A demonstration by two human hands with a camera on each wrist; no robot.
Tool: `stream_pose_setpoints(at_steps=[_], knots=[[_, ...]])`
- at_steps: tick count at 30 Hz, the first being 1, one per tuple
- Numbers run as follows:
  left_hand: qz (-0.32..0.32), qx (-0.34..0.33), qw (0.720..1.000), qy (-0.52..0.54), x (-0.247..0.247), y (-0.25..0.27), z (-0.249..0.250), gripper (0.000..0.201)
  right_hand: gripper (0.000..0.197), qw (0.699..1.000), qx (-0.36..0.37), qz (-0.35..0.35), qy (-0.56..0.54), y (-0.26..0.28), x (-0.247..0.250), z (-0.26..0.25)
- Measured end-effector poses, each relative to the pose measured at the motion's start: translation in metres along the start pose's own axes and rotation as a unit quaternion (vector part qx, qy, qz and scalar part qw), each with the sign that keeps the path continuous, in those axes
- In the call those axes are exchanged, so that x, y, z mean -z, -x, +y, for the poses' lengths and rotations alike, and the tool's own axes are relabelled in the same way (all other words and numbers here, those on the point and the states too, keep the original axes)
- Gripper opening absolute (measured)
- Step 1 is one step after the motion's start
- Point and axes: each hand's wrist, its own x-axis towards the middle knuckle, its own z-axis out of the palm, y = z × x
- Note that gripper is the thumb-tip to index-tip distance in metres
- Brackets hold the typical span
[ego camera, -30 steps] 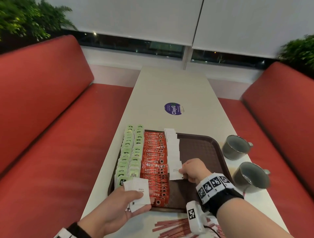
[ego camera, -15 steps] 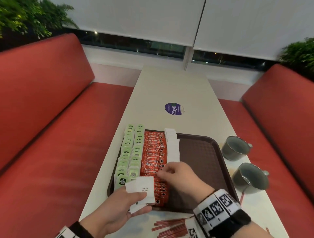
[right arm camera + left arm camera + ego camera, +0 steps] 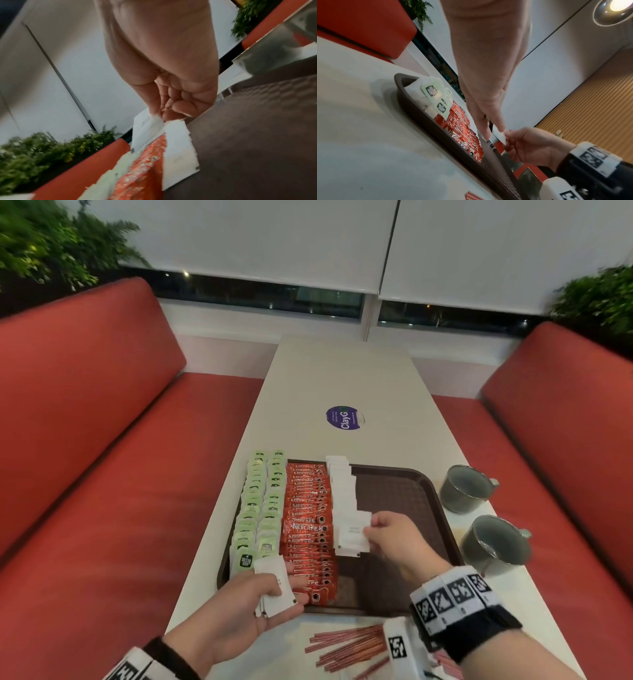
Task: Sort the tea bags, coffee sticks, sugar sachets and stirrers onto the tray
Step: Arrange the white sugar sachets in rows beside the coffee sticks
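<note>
Head view: our right hand [image 3: 394, 537] now pinches a fresh sugar sachet [image 3: 352, 534] at the near end of the white row on the tray [image 3: 435, 487], having fetched it from the stack our left hand [image 3: 246, 607] grips by the tray's near-left corner; stirrers [image 3: 349, 648] wait on the table.

You sit at a long pale surface [image 3: 346, 378] between two red padded benches [image 3: 78, 419]. White roller blinds [image 3: 260, 241] hang low over dark windows [image 3: 260, 292] ahead. Green plants [image 3: 37, 244] top both bench backs. Round ceiling lamp [image 3: 614, 9] lit; wood-slat panel [image 3: 597, 108] nearby.
</note>
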Motion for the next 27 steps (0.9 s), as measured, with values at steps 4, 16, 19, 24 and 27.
stream_pose_setpoints(at_steps=[4,16,19,24,27], knots=[[0.006,0.003,1.000,-0.005,0.004,0.005,-0.003,0.036,0.025,0.992,-0.084,-0.041,0.084,-0.021,0.003,0.009],[0.023,-0.019,1.000,0.007,0.006,0.011,-0.012,0.036,0.021,0.957,-0.104,-0.082,0.259,-0.028,-0.020,0.007],[0.014,-0.018,1.000,0.010,0.004,0.011,-0.011,0.043,0.024,0.954,-0.110,-0.064,0.273,-0.030,-0.022,0.007],[-0.002,-0.016,1.000,0.005,-0.003,0.008,-0.009,0.046,0.020,0.963,-0.070,-0.023,0.259,-0.026,-0.020,0.008],[-0.002,-0.020,1.000,0.000,-0.004,0.003,-0.008,0.047,0.009,0.985,0.025,-0.005,0.172,-0.001,-0.021,-0.002]])
